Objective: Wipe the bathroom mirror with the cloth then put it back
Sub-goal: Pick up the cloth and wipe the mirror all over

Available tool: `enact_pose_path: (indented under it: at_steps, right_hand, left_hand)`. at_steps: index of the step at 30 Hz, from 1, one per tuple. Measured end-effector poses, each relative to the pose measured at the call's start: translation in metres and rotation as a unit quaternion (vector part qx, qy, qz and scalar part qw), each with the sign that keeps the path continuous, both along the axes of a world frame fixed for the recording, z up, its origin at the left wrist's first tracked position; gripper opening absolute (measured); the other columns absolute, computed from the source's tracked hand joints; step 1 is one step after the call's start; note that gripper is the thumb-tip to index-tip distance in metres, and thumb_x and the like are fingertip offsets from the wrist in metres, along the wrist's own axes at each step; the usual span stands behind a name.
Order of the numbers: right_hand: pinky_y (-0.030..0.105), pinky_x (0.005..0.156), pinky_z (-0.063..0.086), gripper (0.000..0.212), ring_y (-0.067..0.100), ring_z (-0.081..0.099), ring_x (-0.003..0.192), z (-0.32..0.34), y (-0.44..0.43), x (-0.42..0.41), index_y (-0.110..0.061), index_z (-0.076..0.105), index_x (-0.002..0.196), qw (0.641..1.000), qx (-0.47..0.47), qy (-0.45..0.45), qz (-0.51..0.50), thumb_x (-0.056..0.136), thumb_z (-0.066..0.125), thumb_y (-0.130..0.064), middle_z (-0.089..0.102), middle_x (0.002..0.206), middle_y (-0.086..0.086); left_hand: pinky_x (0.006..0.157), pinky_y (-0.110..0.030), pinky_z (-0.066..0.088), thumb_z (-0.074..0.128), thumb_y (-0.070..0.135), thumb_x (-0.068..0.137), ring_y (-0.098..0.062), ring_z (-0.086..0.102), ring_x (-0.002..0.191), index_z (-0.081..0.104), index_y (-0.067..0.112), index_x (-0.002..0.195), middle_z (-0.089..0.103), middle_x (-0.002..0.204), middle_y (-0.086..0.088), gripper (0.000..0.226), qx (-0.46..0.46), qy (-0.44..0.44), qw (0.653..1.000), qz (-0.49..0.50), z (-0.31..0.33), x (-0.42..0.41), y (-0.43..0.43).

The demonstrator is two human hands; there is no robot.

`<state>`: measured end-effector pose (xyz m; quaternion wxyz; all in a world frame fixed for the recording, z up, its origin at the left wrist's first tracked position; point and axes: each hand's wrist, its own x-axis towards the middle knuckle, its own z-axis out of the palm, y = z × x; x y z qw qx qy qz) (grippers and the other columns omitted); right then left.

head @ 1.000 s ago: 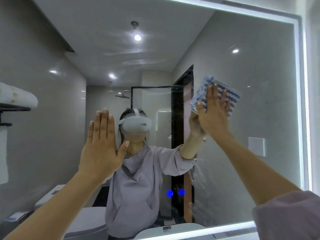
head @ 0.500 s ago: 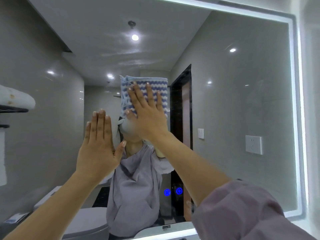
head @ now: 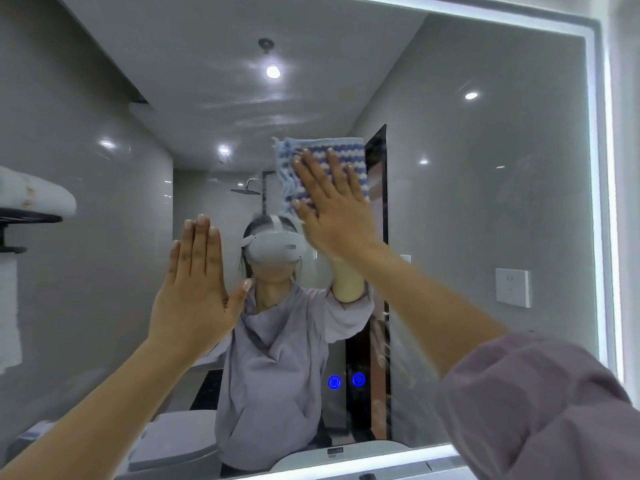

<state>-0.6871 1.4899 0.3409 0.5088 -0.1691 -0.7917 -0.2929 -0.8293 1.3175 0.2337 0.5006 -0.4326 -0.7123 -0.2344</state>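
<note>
Since half a second ago our right hand has slid the cloth a little up and to the right across the mirror, so the reflected headset, partly covered then, now shows below it. We press the blue-and-white striped cloth flat to the glass just above the centre of the frame, our fingers straight and slightly spread over it. Our left hand stays lower left of centre, palm toward the glass, its fingers straight and pressed together, thumb out to the side; whether it touches the mirror we cannot tell. Two lit blue buttons glow low in the glass. Our lilac sleeve fills the lower right corner.
</note>
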Motion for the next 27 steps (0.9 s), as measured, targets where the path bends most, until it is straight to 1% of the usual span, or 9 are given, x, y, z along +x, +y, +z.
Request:
enact_pose_path:
  at_steps: [2,5,9,12,14,17,23,27]
  right_hand:
    - [0.037,0.117,-0.017,0.059,0.021,-0.016,0.147,0.005,0.014,0.014,-0.028,-0.014,0.148,1.000,-0.016,0.019,-0.004,0.099,0.010,-0.050,-0.011,0.161,-0.004]
    - [0.038,0.118,-0.014,0.061,0.020,-0.015,0.147,0.012,0.037,0.038,-0.026,-0.009,0.152,0.998,-0.045,0.049,-0.009,0.099,0.008,-0.050,-0.010,0.161,-0.004]
    - [0.038,0.119,-0.012,0.060,0.018,-0.016,0.147,0.019,0.071,0.070,-0.027,-0.009,0.153,0.988,-0.106,0.108,-0.023,0.101,0.012,-0.049,-0.012,0.161,-0.005]
    - [0.038,0.119,-0.010,0.059,0.019,-0.013,0.148,0.019,0.086,0.087,-0.027,-0.008,0.153,0.977,-0.147,0.151,-0.030,0.101,0.013,-0.049,-0.009,0.162,-0.004]
    - [0.039,0.120,-0.008,0.060,0.020,-0.011,0.148,0.018,0.090,0.092,-0.027,-0.006,0.153,0.971,-0.167,0.172,-0.029,0.100,0.012,-0.049,-0.007,0.162,-0.003]
    - [0.039,0.120,-0.009,0.061,0.021,-0.011,0.148,0.016,0.089,0.094,-0.027,-0.005,0.154,0.966,-0.179,0.186,-0.031,0.099,0.012,-0.048,-0.006,0.162,-0.003]
    - [0.045,0.119,-0.010,0.059,0.025,-0.013,0.148,0.012,0.078,0.081,-0.023,-0.007,0.153,0.958,-0.200,0.203,-0.031,0.103,0.018,-0.042,-0.009,0.162,-0.001]
    - [0.046,0.118,-0.011,0.060,0.026,-0.013,0.148,-0.007,0.062,0.061,-0.021,-0.006,0.153,0.962,-0.183,0.201,-0.031,0.101,0.015,-0.043,-0.009,0.162,0.001]
  left_hand:
    - [0.120,-0.039,-0.008,0.007,0.062,0.087,-0.028,-0.017,0.147,-0.010,-0.002,0.147,-0.018,0.157,-0.016,0.089,0.000,0.003,1.000,0.000,0.000,0.000,0.000]
    - [0.121,-0.040,-0.006,0.008,0.061,0.088,-0.028,-0.016,0.147,-0.010,-0.002,0.147,-0.018,0.157,-0.017,0.089,0.001,0.004,1.000,0.000,0.000,-0.001,0.001]
    - [0.120,-0.038,-0.011,0.006,0.061,0.088,-0.028,-0.018,0.146,-0.012,-0.001,0.147,-0.021,0.157,-0.017,0.088,0.001,0.006,1.000,0.006,0.000,-0.001,0.000]
    - [0.119,-0.036,-0.014,0.008,0.060,0.089,-0.028,-0.018,0.146,-0.013,0.000,0.147,-0.021,0.156,-0.017,0.086,0.006,0.010,1.000,0.007,0.000,-0.001,0.000]
    - [0.119,-0.036,-0.013,0.010,0.060,0.089,-0.028,-0.018,0.146,-0.012,-0.001,0.147,-0.021,0.157,-0.017,0.086,0.008,0.013,1.000,0.007,0.000,-0.002,0.001]
    - [0.120,-0.038,-0.012,0.010,0.059,0.090,-0.029,-0.017,0.147,-0.011,-0.001,0.147,-0.020,0.157,-0.017,0.086,0.010,0.016,1.000,0.005,-0.001,-0.003,0.003]
    - [0.120,-0.037,-0.012,0.010,0.060,0.090,-0.029,-0.016,0.147,-0.009,-0.003,0.148,-0.019,0.157,-0.017,0.087,0.015,0.014,1.000,-0.001,-0.002,-0.004,0.004]
    - [0.120,-0.037,-0.013,0.007,0.061,0.090,-0.027,-0.020,0.146,-0.011,-0.002,0.148,-0.021,0.157,-0.016,0.088,0.016,0.010,1.000,0.000,-0.002,-0.003,0.004]
